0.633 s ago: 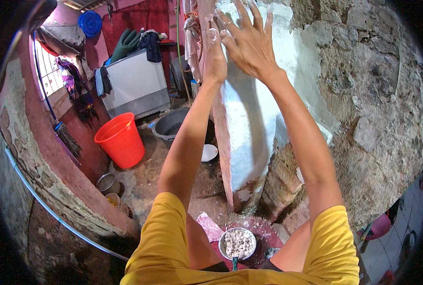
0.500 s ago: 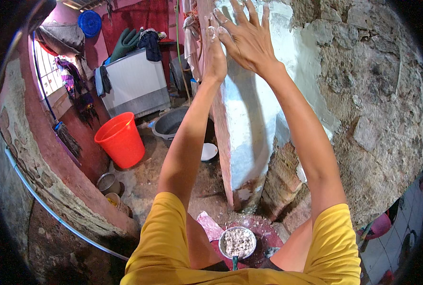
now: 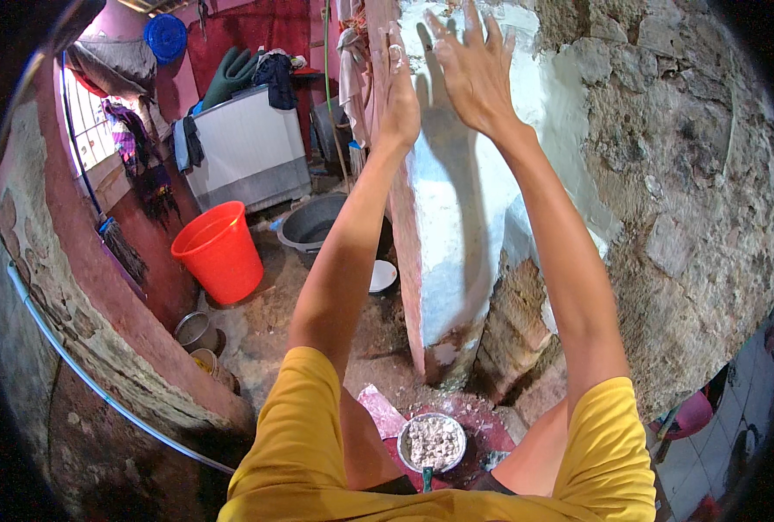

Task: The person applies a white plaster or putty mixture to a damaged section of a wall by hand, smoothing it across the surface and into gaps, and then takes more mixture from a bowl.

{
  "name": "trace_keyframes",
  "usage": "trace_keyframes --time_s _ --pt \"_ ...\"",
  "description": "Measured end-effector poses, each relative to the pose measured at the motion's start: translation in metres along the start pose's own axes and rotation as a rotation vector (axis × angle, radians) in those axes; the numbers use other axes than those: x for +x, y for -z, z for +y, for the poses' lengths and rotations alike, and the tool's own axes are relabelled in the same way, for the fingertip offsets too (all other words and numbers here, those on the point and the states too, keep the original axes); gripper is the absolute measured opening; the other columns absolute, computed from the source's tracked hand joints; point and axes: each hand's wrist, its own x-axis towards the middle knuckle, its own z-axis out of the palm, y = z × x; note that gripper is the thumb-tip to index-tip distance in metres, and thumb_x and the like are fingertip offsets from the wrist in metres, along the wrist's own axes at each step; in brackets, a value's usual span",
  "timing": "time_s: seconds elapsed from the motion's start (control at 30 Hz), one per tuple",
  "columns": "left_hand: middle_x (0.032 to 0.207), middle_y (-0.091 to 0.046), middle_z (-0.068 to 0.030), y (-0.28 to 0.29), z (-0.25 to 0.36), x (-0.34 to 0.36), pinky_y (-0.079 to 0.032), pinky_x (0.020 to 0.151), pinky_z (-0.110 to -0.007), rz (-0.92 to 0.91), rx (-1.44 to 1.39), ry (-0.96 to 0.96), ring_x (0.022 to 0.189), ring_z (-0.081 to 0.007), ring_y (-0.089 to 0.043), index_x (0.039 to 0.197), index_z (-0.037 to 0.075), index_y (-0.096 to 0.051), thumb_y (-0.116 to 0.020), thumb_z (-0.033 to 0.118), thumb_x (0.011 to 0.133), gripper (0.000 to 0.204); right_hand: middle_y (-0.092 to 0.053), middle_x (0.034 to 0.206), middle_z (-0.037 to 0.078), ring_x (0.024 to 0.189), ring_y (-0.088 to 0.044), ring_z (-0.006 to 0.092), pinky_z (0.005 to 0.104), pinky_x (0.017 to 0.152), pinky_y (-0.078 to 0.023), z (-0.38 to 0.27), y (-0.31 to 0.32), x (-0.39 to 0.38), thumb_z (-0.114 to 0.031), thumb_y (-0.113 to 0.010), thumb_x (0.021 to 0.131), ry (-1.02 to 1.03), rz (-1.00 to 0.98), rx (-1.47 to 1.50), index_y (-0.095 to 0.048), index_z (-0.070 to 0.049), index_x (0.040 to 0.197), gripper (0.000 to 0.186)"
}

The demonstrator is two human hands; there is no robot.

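Note:
Both my hands are raised at the narrow end of a wall coated in wet-looking white plaster [image 3: 528, 104]. My left hand [image 3: 398, 100] lies along the wall's left edge, fingers stretched upward, with white smears on the fingertips. Beside it, my right hand [image 3: 476, 76] has its fingers spread over the white face and holds nothing; whether it touches the surface I cannot tell. Between my knees stands a round bowl [image 3: 403, 452] of lumpy white paste [image 3: 436, 442]. A green handle [image 3: 428, 478] sticks out at its near rim.
Rough bare stone wall [image 3: 665, 157] continues on the right. Left of the pillar are a red bucket [image 3: 220, 254], a dark grey basin [image 3: 296, 233] and a white cabinet-like appliance [image 3: 252, 148] with clothes on it. A pale blue pipe [image 3: 100, 387] runs along the lower left.
My right hand has moved a little right and away from the left, widening the gap between them. The left hand stays at the wall's edge, shifted only slightly.

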Motion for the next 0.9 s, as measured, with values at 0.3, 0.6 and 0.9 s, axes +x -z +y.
trace_keyframes --time_s 0.3,0.6,0.9 --pt "0.149 -0.013 -0.0116 -0.005 -0.013 0.005 -0.008 0.111 -0.034 -0.086 -0.459 0.147 0.137 -0.0224 -0.011 0.143 0.004 -0.013 -0.016 0.040 0.098 0.057 -0.025 0.142 0.023 0.131 -0.018 0.0419 0.0591 0.105 -0.009 -0.024 0.014 0.007 -0.028 -0.046 0.081 0.050 -0.033 0.014 -0.052 -0.011 0.123 0.046" --pt "0.149 -0.012 -0.0128 0.013 0.009 0.002 -0.007 0.111 -0.036 -0.045 -0.222 0.217 0.138 -0.0262 -0.009 0.143 0.004 -0.014 -0.018 0.042 0.097 0.059 -0.023 0.145 0.017 0.133 -0.020 0.0355 0.0529 0.108 -0.010 -0.014 0.029 0.039 -0.024 -0.049 0.077 0.349 -0.072 -0.072 -0.058 -0.012 0.115 0.041" --pt "0.148 -0.014 -0.0141 0.013 0.012 0.002 -0.007 0.111 -0.036 0.056 -0.309 0.058 0.137 -0.0277 -0.009 0.142 0.004 -0.016 -0.022 0.042 0.096 0.060 -0.021 0.146 0.015 0.134 -0.019 0.0329 0.0511 0.110 -0.009 -0.011 0.037 0.044 -0.022 -0.055 0.073 0.452 -0.133 -0.173 -0.061 -0.015 0.111 0.039"
